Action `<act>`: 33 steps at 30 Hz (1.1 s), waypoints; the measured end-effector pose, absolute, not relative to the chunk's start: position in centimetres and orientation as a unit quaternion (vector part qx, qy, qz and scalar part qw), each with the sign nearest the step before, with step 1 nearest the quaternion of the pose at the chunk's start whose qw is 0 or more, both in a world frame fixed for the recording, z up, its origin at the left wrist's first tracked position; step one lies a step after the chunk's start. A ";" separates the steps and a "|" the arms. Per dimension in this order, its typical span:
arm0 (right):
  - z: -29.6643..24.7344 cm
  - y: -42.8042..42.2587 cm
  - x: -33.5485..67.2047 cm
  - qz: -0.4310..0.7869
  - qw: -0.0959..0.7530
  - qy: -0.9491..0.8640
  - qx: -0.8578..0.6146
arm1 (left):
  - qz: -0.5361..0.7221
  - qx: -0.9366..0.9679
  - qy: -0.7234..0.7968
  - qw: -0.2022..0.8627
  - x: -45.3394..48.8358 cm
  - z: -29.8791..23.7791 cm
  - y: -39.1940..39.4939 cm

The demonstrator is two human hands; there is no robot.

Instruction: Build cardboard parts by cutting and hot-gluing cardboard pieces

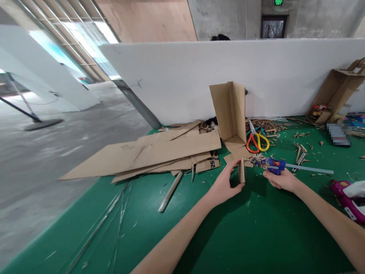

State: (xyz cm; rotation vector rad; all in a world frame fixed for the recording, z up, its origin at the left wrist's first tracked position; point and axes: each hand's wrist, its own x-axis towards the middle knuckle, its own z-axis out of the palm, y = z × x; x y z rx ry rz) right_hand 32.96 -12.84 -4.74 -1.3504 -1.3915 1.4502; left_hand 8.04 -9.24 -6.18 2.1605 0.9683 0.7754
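Surface (216, 239), green, strewn with scraps. Partition (176, 82), white, along its far side. Flat cardboard sheets (162, 152), overlapping, left of centre, one end overhanging the surface edge. Open cardboard box (327, 95), far right, tilted against the partition. Folded cardboard form (224, 110), upright, behind the hands. Left hand (224, 186), thumb and fingers pinching a small cardboard piece from opposite ends. Right hand (285, 180), wrapped around the grip of a glue gun. Glue gun (276, 164), blue, debris clinging around its front, nozzle pointing left at the top of the small piece; contact cannot be told. Scissors (258, 141), one red handle, one yellow, just behind the glue gun. Glue stick (312, 169), translucent, projecting from the gun's rear. Small cardboard piece (242, 173), narrow, on edge, between the left fingers, in front of the upright form.
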 end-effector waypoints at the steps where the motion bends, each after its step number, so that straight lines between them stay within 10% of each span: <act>1: -4.7 -12.8 33.0 0.560 0.351 -0.540 -0.522 | 0.296 0.821 0.368 0.321 8.0 -6.2 -9.2; 33: -4.6 -13.1 33.0 0.562 0.319 -0.540 -0.539 | 0.295 0.810 0.371 0.346 7.8 -6.2 -9.0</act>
